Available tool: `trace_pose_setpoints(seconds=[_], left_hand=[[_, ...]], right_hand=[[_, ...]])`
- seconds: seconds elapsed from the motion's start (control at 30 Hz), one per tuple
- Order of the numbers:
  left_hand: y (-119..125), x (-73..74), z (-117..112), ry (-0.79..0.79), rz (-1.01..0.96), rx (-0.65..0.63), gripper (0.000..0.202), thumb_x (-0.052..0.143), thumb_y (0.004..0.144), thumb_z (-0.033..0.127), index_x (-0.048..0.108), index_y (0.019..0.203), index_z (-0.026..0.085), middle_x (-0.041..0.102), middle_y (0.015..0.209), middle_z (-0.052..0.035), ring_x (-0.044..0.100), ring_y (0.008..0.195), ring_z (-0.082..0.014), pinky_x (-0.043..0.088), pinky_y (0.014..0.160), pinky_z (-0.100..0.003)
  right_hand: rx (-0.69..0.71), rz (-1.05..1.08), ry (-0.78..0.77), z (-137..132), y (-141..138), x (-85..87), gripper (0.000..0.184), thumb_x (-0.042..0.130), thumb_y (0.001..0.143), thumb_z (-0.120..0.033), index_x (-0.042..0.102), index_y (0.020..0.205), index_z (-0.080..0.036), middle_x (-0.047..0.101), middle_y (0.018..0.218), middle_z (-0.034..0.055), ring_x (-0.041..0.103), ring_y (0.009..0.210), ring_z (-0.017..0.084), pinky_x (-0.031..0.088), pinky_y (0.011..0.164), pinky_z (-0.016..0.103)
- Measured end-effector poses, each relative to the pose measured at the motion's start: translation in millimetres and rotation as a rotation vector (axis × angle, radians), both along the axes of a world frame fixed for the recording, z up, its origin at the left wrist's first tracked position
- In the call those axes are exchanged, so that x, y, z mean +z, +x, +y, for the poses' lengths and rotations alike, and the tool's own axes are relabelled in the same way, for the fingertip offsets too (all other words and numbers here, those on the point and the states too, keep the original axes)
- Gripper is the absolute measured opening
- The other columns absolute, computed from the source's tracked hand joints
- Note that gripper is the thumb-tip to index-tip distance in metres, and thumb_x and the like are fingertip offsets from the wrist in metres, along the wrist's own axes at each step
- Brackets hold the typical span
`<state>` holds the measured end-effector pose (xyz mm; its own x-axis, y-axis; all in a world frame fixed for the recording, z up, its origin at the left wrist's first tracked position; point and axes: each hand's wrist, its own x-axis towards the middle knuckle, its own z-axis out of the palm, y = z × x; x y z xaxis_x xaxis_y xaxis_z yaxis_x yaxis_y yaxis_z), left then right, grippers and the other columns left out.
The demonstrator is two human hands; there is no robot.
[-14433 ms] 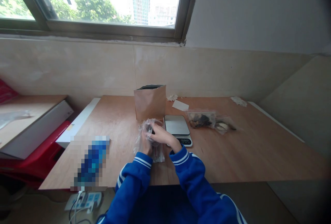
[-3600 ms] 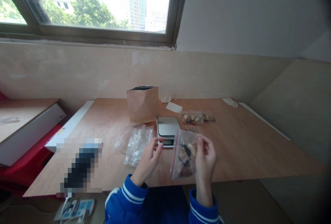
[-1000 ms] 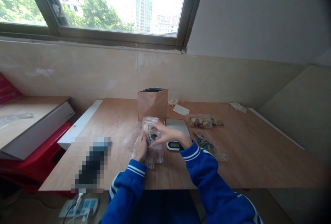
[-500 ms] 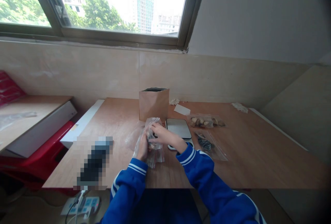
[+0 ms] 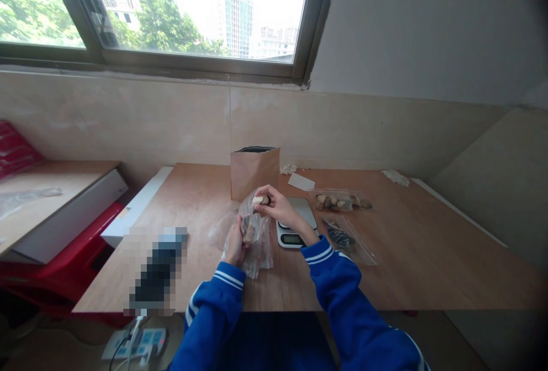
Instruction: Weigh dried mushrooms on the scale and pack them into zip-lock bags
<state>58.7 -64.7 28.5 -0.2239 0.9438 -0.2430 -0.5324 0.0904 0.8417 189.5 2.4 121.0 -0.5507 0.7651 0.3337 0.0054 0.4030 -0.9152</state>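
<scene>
My left hand [image 5: 235,245] is closed on a clear plastic bag [image 5: 257,225] with brownish pieces in it. Just above the bag's mouth, my right hand [image 5: 276,206] pinches what looks like a dried mushroom [image 5: 260,200], pale on one side and brown on the other. Behind the hands a brown kraft paper pouch [image 5: 252,174] stands upright with its top open. Partly covered by my right forearm, a kitchen scale [image 5: 305,211] lies beside the bag. More clear plastic [image 5: 220,231] is spread left of my left hand.
Right of the scale lie a zip bag of dried mushrooms [image 5: 338,202] and a zip bag of dark pieces [image 5: 342,240]. A white card [image 5: 301,181] and crumpled white scraps [image 5: 396,177] are farther back. A blurred-out dark object [image 5: 158,271] lies at the left, above a power strip [image 5: 149,339].
My right hand has come up out of the bag's mouth, bringing the mushroom into sight. My left hand keeps hold of the bag in nearly the same place.
</scene>
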Motion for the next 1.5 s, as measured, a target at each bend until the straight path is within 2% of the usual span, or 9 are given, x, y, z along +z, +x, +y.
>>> trace_pose_setpoints(seconds=[0.2, 0.37, 0.47, 0.6, 0.77, 0.97, 1.13, 1.37, 1.5], left_hand=[[-1.5, 1.5, -1.1, 0.05, -0.063, 0.043, 0.058, 0.057, 0.081, 0.061, 0.063, 0.111, 0.012, 0.048, 0.057, 0.004, 0.033, 0.039, -0.0043, 0.014, 0.034, -0.018], [-1.8, 0.4, -1.0, 0.055, -0.08, 0.049, 0.055, 0.056, 0.083, 0.059, 0.063, 0.111, 0.012, 0.045, 0.055, 0.0051, 0.031, 0.038, -0.0034, 0.013, 0.033, -0.017], [-1.2, 1.6, -1.4, 0.046, -0.095, 0.057, 0.054, 0.057, 0.083, 0.058, 0.064, 0.11, 0.012, 0.046, 0.056, 0.0048, 0.032, 0.039, -0.0037, 0.014, 0.033, -0.017], [-0.4, 3.9, -2.1, 0.05, -0.118, 0.062, 0.053, 0.059, 0.082, 0.058, 0.065, 0.107, 0.011, 0.047, 0.055, 0.0044, 0.034, 0.039, -0.0039, 0.014, 0.033, -0.016], [-0.1, 3.7, -1.8, 0.053, -0.121, 0.054, 0.052, 0.058, 0.082, 0.058, 0.065, 0.105, 0.011, 0.046, 0.054, 0.0047, 0.033, 0.039, -0.0037, 0.014, 0.033, -0.016], [-0.2, 3.3, -1.3, 0.049, -0.139, 0.058, 0.051, 0.06, 0.081, 0.057, 0.065, 0.103, 0.011, 0.046, 0.054, 0.005, 0.033, 0.038, -0.0034, 0.015, 0.033, -0.016], [-0.3, 1.3, 0.3, 0.047, -0.141, 0.062, 0.051, 0.06, 0.081, 0.057, 0.065, 0.102, 0.012, 0.047, 0.054, 0.0046, 0.034, 0.038, -0.0038, 0.014, 0.033, -0.016], [-2.3, -5.0, 3.7, 0.031, -0.182, 0.054, 0.049, 0.057, 0.084, 0.054, 0.064, 0.107, 0.011, 0.05, 0.055, 0.0035, 0.037, 0.038, -0.0044, 0.016, 0.032, -0.016], [-3.5, -5.6, 3.9, 0.015, -0.253, 0.054, 0.046, 0.057, 0.084, 0.051, 0.064, 0.107, 0.013, 0.053, 0.058, 0.0019, 0.041, 0.04, -0.0054, 0.018, 0.032, -0.015]], right_hand=[[-0.153, 0.254, 0.047, 38.9, -7.3, 24.7, 0.042, 0.074, 0.074, -0.045, 0.051, 0.102, -0.023, 0.061, 0.093, 0.0007, 0.06, 0.085, 0.015, 0.05, 0.075, 0.025], [-0.396, 0.317, 0.38, 96.4, -27.6, 82.0, 0.042, 0.07, 0.079, -0.047, 0.049, 0.108, -0.024, 0.06, 0.096, 0.0021, 0.059, 0.087, 0.016, 0.05, 0.082, 0.028], [-0.441, 0.189, 0.56, 120.4, -44.1, 100.9, 0.031, 0.063, 0.086, -0.041, 0.051, 0.11, -0.025, 0.058, 0.1, 0.0028, 0.057, 0.088, 0.016, 0.049, 0.084, 0.03], [-0.361, -0.004, 0.707, 129.8, -59.0, 89.4, 0.017, 0.057, 0.089, -0.03, 0.053, 0.105, -0.023, 0.056, 0.104, 0.0048, 0.056, 0.091, 0.018, 0.048, 0.086, 0.032], [-0.326, -0.045, 0.683, 124.8, -62.5, 68.2, 0.018, 0.056, 0.086, -0.023, 0.05, 0.103, -0.021, 0.058, 0.101, 0.0061, 0.056, 0.092, 0.019, 0.045, 0.087, 0.032], [-0.189, -0.093, 0.59, 116.1, -51.4, 79.5, 0.023, 0.061, 0.08, -0.028, 0.05, 0.099, -0.02, 0.058, 0.086, 0.0004, 0.055, 0.077, 0.016, 0.044, 0.076, 0.028], [-0.204, -0.197, 0.599, 114.2, -36.9, 80.7, 0.015, 0.054, 0.085, -0.032, 0.054, 0.093, -0.019, 0.057, 0.08, -0.0002, 0.052, 0.072, 0.015, 0.042, 0.071, 0.027], [-0.235, -0.471, 0.823, 116.5, -27.3, 76.4, 0.026, 0.043, 0.095, -0.027, 0.062, 0.081, -0.017, 0.064, 0.1, 0.0098, 0.057, 0.096, 0.02, 0.043, 0.088, 0.032], [-0.32, -0.707, 0.843, 109.5, -26.3, 77.5, 0.035, 0.035, 0.1, -0.027, 0.065, 0.085, -0.015, 0.067, 0.094, 0.0138, 0.06, 0.093, 0.022, 0.042, 0.091, 0.035]])
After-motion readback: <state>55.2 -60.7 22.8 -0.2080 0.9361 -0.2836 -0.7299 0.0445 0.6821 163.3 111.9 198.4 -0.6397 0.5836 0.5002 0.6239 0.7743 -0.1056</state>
